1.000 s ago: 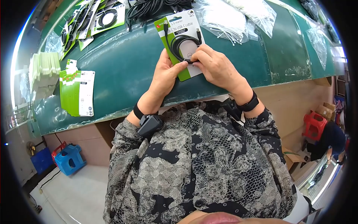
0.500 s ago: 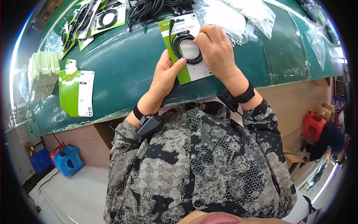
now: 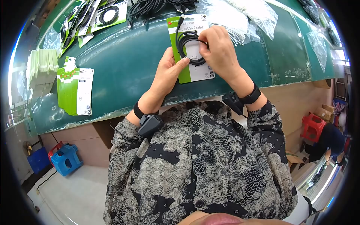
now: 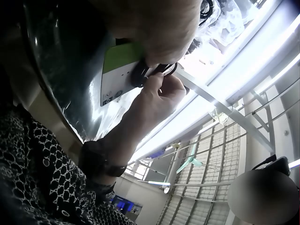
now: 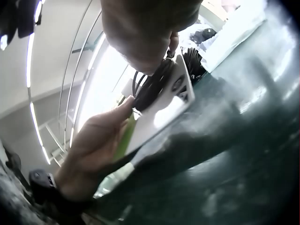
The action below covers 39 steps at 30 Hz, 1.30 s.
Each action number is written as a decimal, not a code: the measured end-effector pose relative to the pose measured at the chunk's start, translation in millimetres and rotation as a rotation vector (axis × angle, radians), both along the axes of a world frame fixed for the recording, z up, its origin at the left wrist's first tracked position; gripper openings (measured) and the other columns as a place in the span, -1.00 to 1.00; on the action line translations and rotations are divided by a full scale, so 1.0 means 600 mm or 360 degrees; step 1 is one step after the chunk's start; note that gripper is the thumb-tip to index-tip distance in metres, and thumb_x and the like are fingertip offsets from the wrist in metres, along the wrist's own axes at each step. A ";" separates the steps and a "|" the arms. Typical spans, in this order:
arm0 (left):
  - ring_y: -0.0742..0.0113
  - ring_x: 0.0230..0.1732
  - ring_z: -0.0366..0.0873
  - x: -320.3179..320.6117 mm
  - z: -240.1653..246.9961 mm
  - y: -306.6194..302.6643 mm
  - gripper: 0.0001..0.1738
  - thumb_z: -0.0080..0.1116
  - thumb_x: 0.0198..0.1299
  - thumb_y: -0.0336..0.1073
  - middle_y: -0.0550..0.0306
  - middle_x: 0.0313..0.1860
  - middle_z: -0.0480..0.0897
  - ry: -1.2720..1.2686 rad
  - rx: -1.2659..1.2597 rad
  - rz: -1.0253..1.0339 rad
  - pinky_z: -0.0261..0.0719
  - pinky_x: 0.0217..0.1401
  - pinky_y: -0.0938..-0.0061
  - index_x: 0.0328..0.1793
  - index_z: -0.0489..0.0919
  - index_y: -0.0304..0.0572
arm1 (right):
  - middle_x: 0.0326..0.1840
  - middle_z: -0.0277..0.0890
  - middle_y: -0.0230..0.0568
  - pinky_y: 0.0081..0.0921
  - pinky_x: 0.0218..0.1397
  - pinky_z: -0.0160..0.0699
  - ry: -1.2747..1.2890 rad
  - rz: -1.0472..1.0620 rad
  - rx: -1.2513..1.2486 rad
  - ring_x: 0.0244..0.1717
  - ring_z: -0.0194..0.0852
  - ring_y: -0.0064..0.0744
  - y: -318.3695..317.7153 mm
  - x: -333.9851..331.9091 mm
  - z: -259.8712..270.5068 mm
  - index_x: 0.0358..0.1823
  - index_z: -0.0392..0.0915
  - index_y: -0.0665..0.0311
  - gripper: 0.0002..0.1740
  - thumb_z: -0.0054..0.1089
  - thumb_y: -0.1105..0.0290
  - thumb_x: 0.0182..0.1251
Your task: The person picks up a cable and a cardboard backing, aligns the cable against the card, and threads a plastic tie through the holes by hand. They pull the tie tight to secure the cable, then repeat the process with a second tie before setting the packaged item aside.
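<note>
A green and white card (image 3: pixel 204 71) is held up over the table, with a coiled black cable (image 3: pixel 180 48) against its front. My left hand (image 3: pixel 166 73) grips the card's left edge, its thumb lying on the bottom of the coil. At the coil's upper right, my right hand (image 3: pixel 221 52) pinches the cable between curled fingers and thumb. One cable end points up near the card's top left. In the left wrist view my right hand (image 4: pixel 150 103) is at the coil; the right wrist view shows my left hand (image 5: pixel 96 140) gripping the card (image 5: pixel 161 110).
On the green table (image 3: pixel 123 67), a fanned pile of cards (image 3: pixel 84 92) lies left, beside a stack of pale cards (image 3: pixel 45 69). Carded cables (image 3: pixel 108 15) lie at the back left, loose black cables (image 3: pixel 150 11) behind the card, and bags of white ties (image 3: pixel 225 22) at the back right.
The card has shifted right and become more upright. My right hand has risen from the coil's bottom to its upper right side. My left hand keeps its grip.
</note>
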State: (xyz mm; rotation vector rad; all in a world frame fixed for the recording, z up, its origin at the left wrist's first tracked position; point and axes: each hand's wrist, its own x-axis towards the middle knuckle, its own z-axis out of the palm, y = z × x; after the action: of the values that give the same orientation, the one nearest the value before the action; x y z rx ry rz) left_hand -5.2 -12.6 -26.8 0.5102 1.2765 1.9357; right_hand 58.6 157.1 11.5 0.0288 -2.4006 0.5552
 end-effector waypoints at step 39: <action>0.52 -0.01 0.51 -0.004 0.002 -0.004 -0.58 0.06 0.29 -0.46 0.15 0.02 0.56 0.0067 -0.0149 -0.0178 0.51 0.07 0.57 0.27 0.33 -0.34 | -0.26 0.57 -0.22 -0.37 0.04 0.40 -0.0338 0.0478 -0.0255 -0.16 0.49 -0.26 0.063 0.035 0.047 -0.18 0.56 0.22 -0.76 0.20 0.61 0.10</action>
State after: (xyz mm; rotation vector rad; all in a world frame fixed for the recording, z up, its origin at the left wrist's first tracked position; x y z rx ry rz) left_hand -7.7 -15.1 -25.9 0.5657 1.3297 1.7728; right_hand 79.7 194.8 39.4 0.2767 -2.5662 0.9295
